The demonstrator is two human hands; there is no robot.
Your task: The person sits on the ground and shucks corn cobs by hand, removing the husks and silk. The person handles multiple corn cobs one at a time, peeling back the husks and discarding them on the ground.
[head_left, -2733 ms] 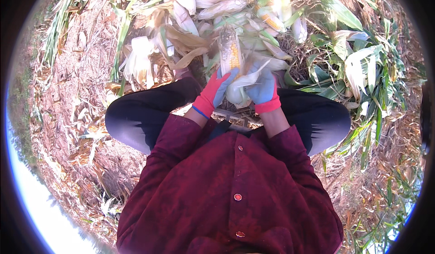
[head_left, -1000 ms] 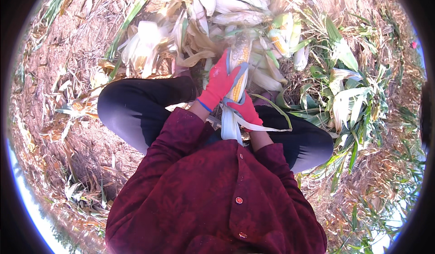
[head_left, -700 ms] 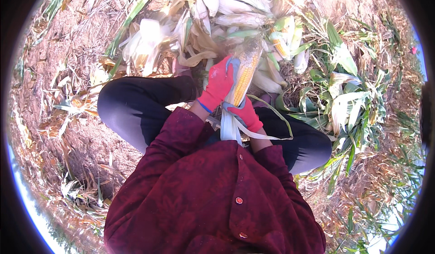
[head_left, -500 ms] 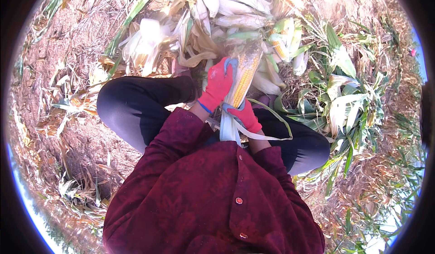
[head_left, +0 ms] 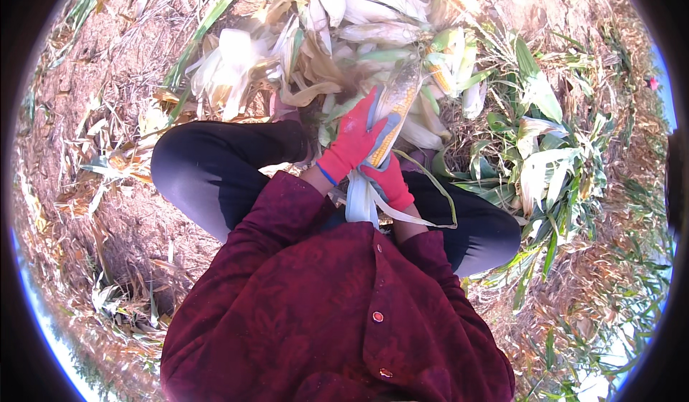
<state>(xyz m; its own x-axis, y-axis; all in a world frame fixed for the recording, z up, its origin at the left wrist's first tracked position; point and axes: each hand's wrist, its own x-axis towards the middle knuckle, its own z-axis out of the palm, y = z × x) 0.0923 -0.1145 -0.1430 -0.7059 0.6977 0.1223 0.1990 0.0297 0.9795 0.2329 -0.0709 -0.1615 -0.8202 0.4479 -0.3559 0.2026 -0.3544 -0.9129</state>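
A partly husked corn ear (head_left: 403,104) tilts up and to the right in front of me, its yellow kernels bared along one side. My left hand (head_left: 353,135), in a red glove with grey fingers, is closed on the ear's left side, its thumb across the kernels. Lower down, my right hand (head_left: 391,181), gloved the same way, grips the base of the ear. Pale peeled husk (head_left: 361,199) hangs below the hands toward my shirt, and one long strip curls out to the right.
Beyond the hands lies a heap of corn ears in pale husks (head_left: 384,32). Another ear with bared kernels (head_left: 439,77) rests to its right. Dry husks (head_left: 230,72) lie at the left, green and dry leaves (head_left: 549,158) at the right. My crossed legs (head_left: 208,165) flank the work.
My left hand has slid down along the ear toward the right hand, its thumb now over the kernels. The ear and right hand have shifted only slightly.
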